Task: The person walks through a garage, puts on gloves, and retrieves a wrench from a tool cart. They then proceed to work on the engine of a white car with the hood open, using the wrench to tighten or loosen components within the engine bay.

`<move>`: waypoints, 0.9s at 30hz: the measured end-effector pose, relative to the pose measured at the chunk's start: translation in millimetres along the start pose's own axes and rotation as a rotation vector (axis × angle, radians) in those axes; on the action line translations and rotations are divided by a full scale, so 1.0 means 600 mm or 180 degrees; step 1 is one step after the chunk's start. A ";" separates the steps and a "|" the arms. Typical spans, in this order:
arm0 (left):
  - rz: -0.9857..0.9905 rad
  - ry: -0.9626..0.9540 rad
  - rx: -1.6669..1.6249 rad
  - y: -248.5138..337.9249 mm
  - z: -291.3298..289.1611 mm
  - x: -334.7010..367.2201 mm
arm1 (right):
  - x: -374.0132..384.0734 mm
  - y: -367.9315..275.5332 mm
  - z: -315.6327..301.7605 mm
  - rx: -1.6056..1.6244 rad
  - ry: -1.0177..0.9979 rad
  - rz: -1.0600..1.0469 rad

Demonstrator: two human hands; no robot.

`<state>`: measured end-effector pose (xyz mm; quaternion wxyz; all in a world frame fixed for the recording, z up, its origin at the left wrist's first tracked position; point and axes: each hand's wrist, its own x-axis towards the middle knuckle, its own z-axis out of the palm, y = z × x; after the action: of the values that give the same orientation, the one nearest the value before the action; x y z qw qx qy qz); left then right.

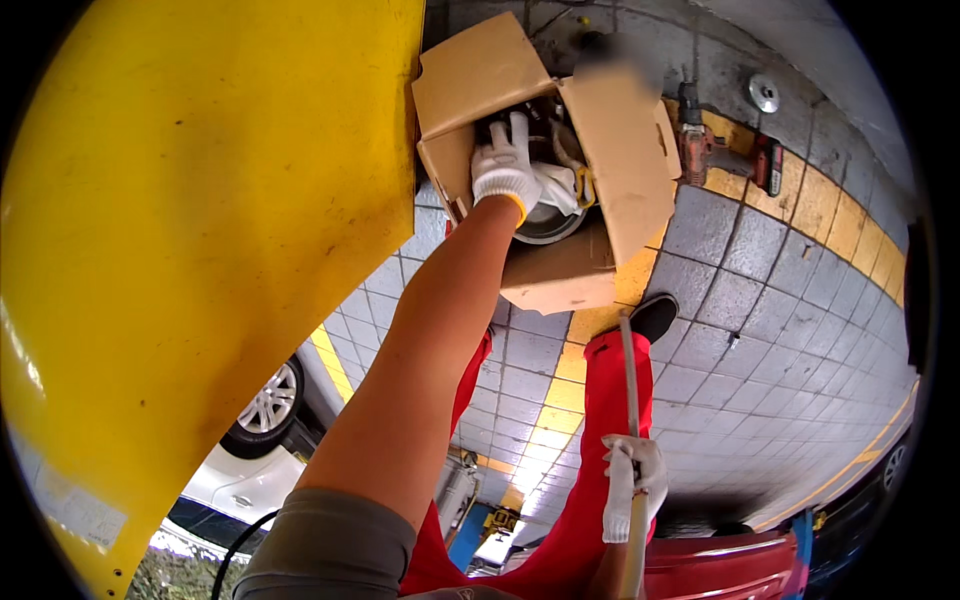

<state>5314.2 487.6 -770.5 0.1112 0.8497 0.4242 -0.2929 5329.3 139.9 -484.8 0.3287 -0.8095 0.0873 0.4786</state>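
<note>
My left hand [505,165], in a white knit glove, reaches down into an open cardboard box [485,75]. Its visible fingers are stretched out and apart over dark items that I cannot make out. Beside it in the box lies a crumpled white glove [560,188] with a yellow edge, above a round metal part [550,228]. My right hand [638,480], gloved too, is closed around a long, thin metal rod [631,385]. The rod runs upright past my red trouser leg, its far end close to my shoe.
A large yellow panel [220,170] fills the left side. On the floor right of the box lie a red and black cordless power tool [710,150] and a round metal disc [764,92]. A white car [240,495] is at lower left, a red surface [720,570] at lower right.
</note>
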 end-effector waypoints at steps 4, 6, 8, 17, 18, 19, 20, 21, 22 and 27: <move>-0.0023 -0.0683 -0.0612 -0.019 0.028 0.032 | 0.014 -0.005 0.004 0.0324 0.0003 0.0159; 0.0010 -0.0403 -0.1048 -0.049 0.052 0.021 | 0.017 0.002 0.013 0.0365 -0.0045 0.0083; 0.0208 -0.0112 -0.1235 -0.017 -0.009 -0.037 | 0.008 0.018 0.014 0.0525 0.0063 0.0074; 0.0851 0.1721 -0.2581 -0.101 -0.097 -0.307 | -0.031 0.003 0.006 0.0741 0.0395 -0.0062; 0.0917 0.1680 -0.2753 -0.116 -0.092 -0.337 | -0.036 0.007 0.002 0.0858 0.0453 -0.0063; 0.0980 0.1628 -0.2933 -0.129 -0.079 -0.369 | -0.041 0.013 -0.005 0.0851 0.0463 -0.0123; 0.0752 0.1403 -0.3243 -0.133 -0.064 -0.401 | -0.045 0.022 -0.015 0.0843 0.0489 -0.0180; 0.0491 0.1202 -0.3522 -0.139 -0.050 -0.436 | -0.048 0.025 -0.023 0.0837 0.0470 -0.0249; -0.0235 0.0265 -0.5115 -0.133 -0.051 -0.456 | -0.055 0.025 -0.031 0.0678 0.0536 -0.0213; -0.2436 -0.0547 -0.7471 -0.126 -0.012 -0.498 | -0.077 0.020 -0.043 0.0456 0.0684 0.0042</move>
<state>5117.5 341.6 -583.3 0.7402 0.0352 0.6422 0.1961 5318.0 106.8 -443.1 0.3712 -0.8300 0.1613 0.3838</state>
